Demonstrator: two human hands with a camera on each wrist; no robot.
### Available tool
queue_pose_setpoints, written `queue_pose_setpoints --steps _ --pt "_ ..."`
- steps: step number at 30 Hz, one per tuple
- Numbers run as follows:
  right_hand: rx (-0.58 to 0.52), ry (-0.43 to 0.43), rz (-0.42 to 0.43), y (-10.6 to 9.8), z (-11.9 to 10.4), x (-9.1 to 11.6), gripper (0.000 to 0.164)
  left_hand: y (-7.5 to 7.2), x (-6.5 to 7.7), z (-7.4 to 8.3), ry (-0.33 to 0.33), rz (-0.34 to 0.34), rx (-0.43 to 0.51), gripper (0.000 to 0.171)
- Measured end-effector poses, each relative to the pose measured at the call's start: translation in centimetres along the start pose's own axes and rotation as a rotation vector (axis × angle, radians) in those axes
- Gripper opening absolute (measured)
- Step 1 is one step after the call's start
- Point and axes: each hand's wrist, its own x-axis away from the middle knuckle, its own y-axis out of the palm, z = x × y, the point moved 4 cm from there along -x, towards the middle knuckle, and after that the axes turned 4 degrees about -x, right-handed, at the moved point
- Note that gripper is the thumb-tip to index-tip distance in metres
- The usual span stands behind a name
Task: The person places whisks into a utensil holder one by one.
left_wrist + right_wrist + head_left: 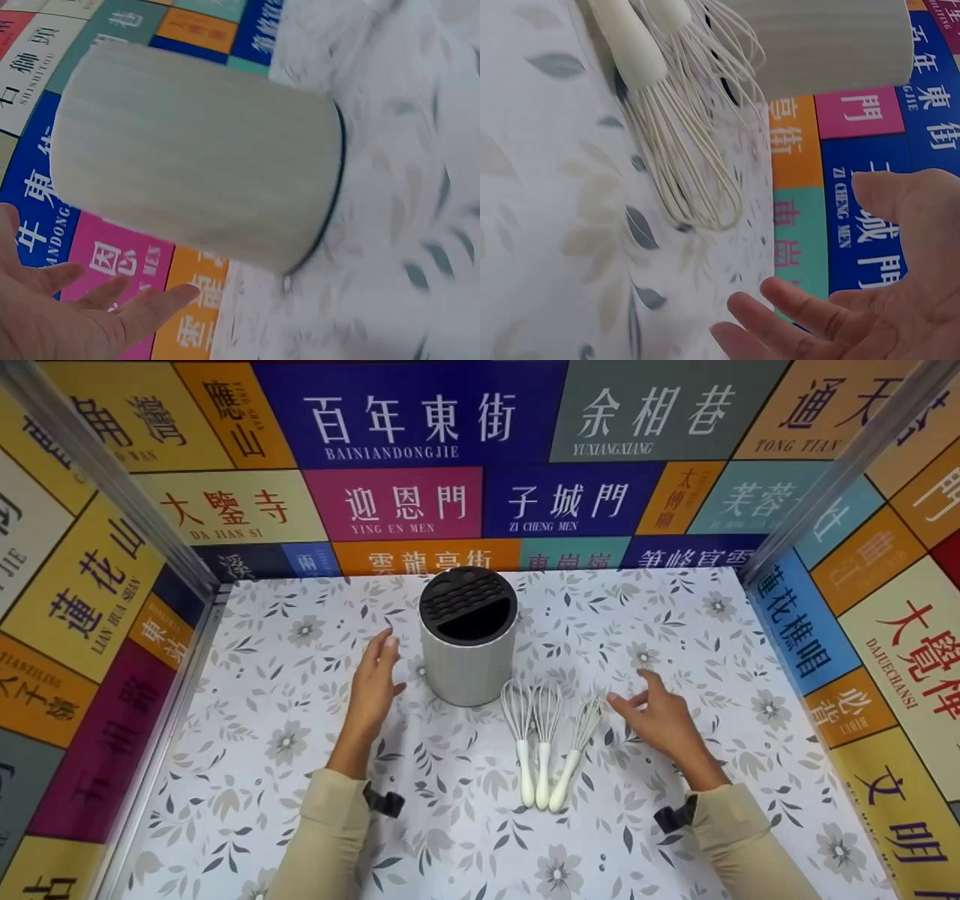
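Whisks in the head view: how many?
3: left whisk nearest the canister, right whisk nearest the right hand, middle whisk between them. Inside the canister is unclear.

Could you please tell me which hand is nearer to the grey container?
Left. The left hand is just left of the grey container, not touching it; the right hand is farther off to its right, beyond the three whisks.
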Motion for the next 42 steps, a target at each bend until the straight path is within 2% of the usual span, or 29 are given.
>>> queue_pose_setpoints --steps 3,7,15,20,24,32,36,42 --pt "-0.047 0.052 -0.028 1.2 0.2 0.5 0.092 1.0 -0.2 0.8 -0.035 -0.002 0.116 0.061" --pt "-0.145 0.152 -0.080 2.8 0.5 1.2 0.087 2.0 -0.4 1.7 -0.045 0.014 0.171 0.058" --pt "-0.294 0.290 -0.160 6.2 1.0 2.6 0.070 3.4 -1.2 2.7 -0.040 0.044 0.160 0.060" --pt "-0.360 0.362 -0.188 8.2 1.1 3.2 0.066 4.1 -1.5 2.5 -0.077 0.050 0.118 0.062" --pt "-0.414 0.380 -0.162 9.0 0.9 3.4 0.061 4.4 -1.6 2.5 -0.098 0.062 0.080 0.063" --pt "-0.525 0.409 -0.136 10.1 0.7 3.2 0.054 4.6 -1.9 2.7 -0.030 0.103 0.070 0.057" --pt "-0.567 0.421 -0.140 10.0 0.8 3.0 0.048 4.7 -2.1 2.7 -0.054 0.089 0.095 0.056" --pt "-0.562 0.415 -0.147 9.6 0.8 2.5 0.044 4.8 -2.4 2.8 -0.101 0.068 0.109 0.060"
